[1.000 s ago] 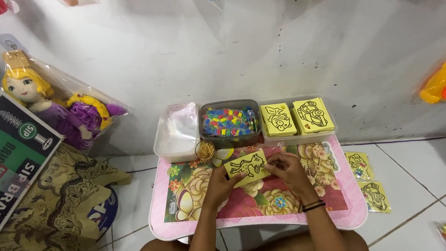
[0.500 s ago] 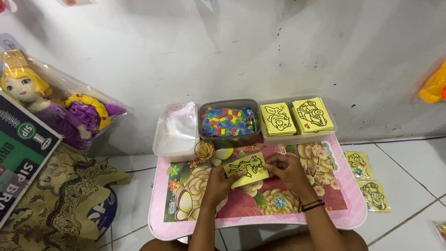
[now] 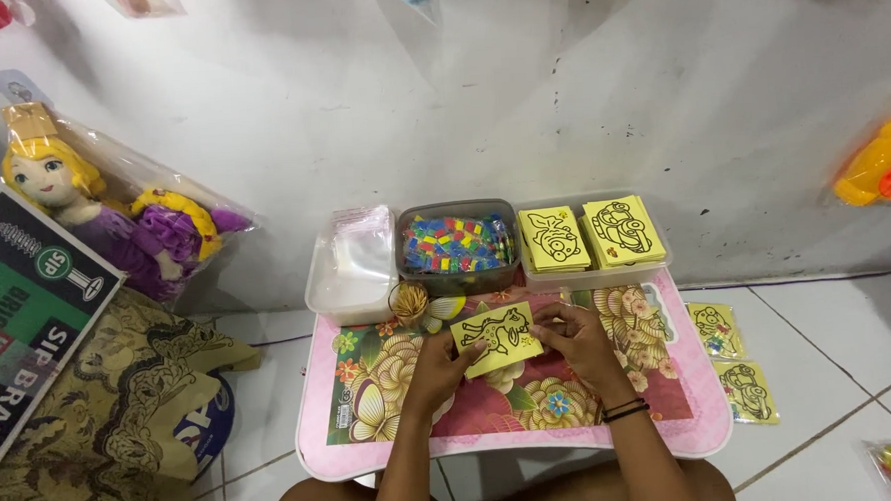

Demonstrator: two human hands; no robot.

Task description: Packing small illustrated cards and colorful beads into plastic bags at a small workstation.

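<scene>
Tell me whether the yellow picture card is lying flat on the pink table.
No, both hands, left and right, hold the yellow picture card above the pink floral table.

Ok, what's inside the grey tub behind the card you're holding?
The grey tub is heaped with small packets in blue, red, yellow and green. Only the top layer shows; the tub's bottom and anything beneath the heap are covered.

The yellow card (image 3: 496,339) between the hands looks like matt paper with black printed lines. The small table (image 3: 674,426) has a glossy, smooth top with a flower print and a pink plastic edge. At the far left, the tub (image 3: 339,297) is clear plastic and holds shiny clear bags. The doll (image 3: 94,221) at the far left is soft cloth under glossy wrap. The floor tiles (image 3: 829,324) are smooth and slightly shiny.
</scene>
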